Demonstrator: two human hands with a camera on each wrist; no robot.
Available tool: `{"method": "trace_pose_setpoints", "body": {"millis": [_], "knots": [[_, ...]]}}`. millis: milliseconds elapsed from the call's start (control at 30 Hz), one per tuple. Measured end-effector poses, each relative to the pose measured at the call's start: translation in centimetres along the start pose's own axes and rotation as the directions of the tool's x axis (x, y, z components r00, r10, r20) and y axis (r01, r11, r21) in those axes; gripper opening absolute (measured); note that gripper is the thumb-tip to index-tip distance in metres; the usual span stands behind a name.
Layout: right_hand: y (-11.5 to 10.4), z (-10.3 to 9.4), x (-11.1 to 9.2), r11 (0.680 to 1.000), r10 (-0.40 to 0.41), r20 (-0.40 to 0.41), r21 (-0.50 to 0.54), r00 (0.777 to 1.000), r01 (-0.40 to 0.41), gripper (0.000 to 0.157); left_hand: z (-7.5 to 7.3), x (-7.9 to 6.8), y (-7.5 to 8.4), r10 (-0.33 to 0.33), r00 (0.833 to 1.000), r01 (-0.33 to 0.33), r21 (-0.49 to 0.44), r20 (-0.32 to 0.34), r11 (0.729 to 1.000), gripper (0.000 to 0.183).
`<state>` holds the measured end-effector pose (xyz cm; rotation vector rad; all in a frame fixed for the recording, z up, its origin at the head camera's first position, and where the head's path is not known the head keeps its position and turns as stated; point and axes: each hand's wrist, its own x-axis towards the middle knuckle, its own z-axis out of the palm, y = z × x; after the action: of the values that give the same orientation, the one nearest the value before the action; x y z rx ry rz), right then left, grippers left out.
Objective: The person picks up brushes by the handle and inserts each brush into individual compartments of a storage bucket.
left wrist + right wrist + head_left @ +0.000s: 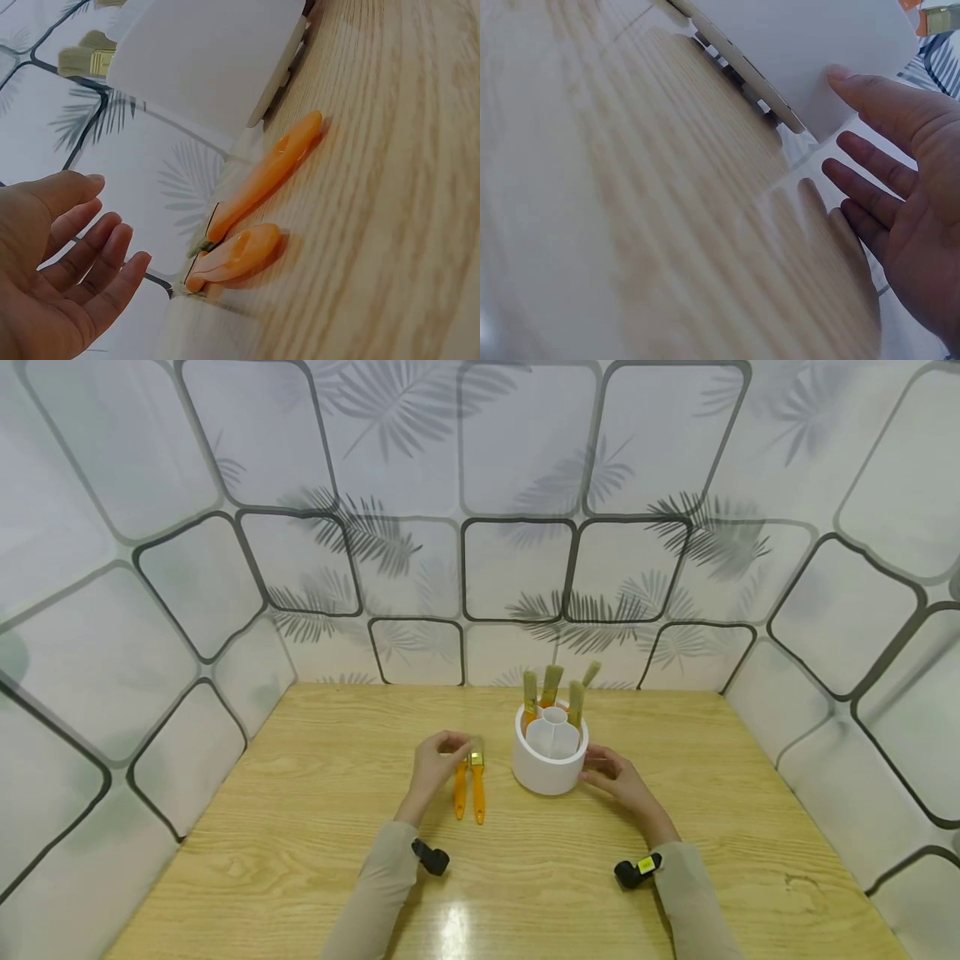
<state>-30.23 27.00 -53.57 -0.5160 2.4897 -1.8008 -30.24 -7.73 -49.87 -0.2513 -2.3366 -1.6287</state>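
Observation:
Two paintbrushes with orange handles, a left one (461,793) and a right one (478,789), lie side by side on the table, handles toward me. Just above their bristle ends is my left hand (437,768), its fingers loosely bent and holding nothing in the left wrist view. To the right stands a white round divided holder (547,774) with several paintbrushes (575,702) in it, bristles up. My right hand (617,781) is at the holder's right side; in the right wrist view its thumb (847,77) meets the white wall while the other fingers stay extended.
The wooden table (300,860) reaches back to a wall covering (517,568) with a leaf and rounded-square pattern, which also rises along both sides. A small black camera sits on each wrist, the left one (431,857) and the right one (636,871).

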Motion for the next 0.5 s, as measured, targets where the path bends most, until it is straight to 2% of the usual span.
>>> {"method": "trace_pose_setpoints", "body": {"millis": [133,367,500], "knots": [[-1.4,0.1,-0.4,0.999,0.002,0.028,0.032,1.000,-0.003,0.053,-0.1,0.0,-0.3,-0.015,1.000,0.015,0.001,0.005,1.000,0.012],[-0.3,0.1,-0.1,1.000,-0.007,0.035,0.018,0.999,0.006,0.062,-0.2,0.0,-0.7,-0.004,1.000,0.004,0.020,0.019,1.000,0.011],[-0.4,0.2,0.1,1.000,-0.003,0.033,-0.002,0.999,0.003,0.065,-0.2,0.0,-1.0,-0.023,0.999,0.022,0.026,0.027,0.999,0.011]]}}
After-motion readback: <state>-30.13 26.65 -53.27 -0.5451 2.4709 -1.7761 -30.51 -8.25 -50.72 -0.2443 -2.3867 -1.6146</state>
